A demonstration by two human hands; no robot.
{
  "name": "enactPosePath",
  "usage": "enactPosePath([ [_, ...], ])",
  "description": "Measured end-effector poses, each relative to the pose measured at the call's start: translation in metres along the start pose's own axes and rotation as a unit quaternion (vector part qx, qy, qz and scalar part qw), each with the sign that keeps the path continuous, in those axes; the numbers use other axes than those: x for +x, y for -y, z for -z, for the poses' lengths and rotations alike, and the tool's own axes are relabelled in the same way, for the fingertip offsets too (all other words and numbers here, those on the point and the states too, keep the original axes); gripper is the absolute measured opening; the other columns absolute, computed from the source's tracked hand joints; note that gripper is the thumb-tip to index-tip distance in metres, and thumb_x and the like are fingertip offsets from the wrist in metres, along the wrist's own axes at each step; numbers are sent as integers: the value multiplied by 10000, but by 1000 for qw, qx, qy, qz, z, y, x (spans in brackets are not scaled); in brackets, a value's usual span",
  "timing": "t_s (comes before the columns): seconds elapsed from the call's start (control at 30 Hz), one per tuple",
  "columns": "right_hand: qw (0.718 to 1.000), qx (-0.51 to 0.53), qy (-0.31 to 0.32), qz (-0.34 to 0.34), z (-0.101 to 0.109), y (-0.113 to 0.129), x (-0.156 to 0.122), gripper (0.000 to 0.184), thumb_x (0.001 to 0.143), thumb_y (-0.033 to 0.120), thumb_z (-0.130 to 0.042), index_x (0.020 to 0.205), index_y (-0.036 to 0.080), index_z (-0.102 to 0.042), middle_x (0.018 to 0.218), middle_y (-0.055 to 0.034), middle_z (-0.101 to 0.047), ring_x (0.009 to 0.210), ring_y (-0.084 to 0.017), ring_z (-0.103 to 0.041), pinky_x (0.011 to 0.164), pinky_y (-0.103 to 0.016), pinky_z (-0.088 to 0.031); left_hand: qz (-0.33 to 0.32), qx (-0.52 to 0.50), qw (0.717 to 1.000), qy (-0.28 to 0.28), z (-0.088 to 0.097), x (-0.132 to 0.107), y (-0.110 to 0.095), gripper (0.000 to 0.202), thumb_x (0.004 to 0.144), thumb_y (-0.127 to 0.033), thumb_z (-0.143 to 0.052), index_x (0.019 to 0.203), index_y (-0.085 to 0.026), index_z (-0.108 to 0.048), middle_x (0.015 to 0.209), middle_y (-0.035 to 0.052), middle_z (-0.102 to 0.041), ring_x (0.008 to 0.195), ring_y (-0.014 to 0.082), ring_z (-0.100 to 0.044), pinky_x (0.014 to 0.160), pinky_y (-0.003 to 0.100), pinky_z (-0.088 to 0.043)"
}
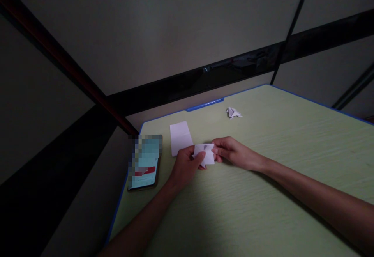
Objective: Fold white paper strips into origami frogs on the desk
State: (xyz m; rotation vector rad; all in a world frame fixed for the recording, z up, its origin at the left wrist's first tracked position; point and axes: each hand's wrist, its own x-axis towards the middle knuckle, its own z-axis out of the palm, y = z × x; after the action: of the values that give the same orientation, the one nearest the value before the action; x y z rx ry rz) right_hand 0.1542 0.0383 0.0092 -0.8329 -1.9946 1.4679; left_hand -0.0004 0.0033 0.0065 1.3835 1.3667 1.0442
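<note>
Between my two hands is a small folded piece of white paper, held just above the table. My left hand grips it from the left, the thumb lying across its face. On the other side my right hand pinches the paper's right edge between thumb and fingers. A pointed flap sticks out at the lower left of the paper. Behind my left hand a flat white sheet of paper lies on the table. Farther back rests a small folded paper figure.
A phone with a lit, partly pixelated screen lies at the left edge of the pale green table. The table has a blue rim and a blue strip at the back. Panelled cabinet doors or a wall stand behind it.
</note>
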Motion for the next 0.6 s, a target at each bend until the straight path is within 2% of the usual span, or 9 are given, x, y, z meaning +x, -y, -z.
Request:
enactPosePath([
  [0.2,999,51,5,-19,2,1,2,193,738,266,-439,615,121,-474,565,-1,-477,518,-84,-429,539,-233,-334,-13,-11,1000,-8,1,1,2,167,643,-251,-532,617,-98,-593,458,-17,-547,387,76,-481,388,179,-387],
  [0.37,992,117,-21,-40,1,5,2,208,681,319,-521,641,117,-493,576,-4,-495,529,-87,-444,560,-245,-348,-10,-42,999,-19,0,2,2,169,625,-268,-553,577,-107,-571,431,-14,-539,377,82,-485,382,182,-392],
  [0.6,991,123,-33,-37,0,13,0,239,662,341,-553,577,129,-484,549,0,-495,505,-80,-436,529,-235,-341,-12,-68,998,-5,0,2,1,168,623,-267,-554,569,-108,-563,436,-15,-541,387,77,-486,392,180,-392],
])
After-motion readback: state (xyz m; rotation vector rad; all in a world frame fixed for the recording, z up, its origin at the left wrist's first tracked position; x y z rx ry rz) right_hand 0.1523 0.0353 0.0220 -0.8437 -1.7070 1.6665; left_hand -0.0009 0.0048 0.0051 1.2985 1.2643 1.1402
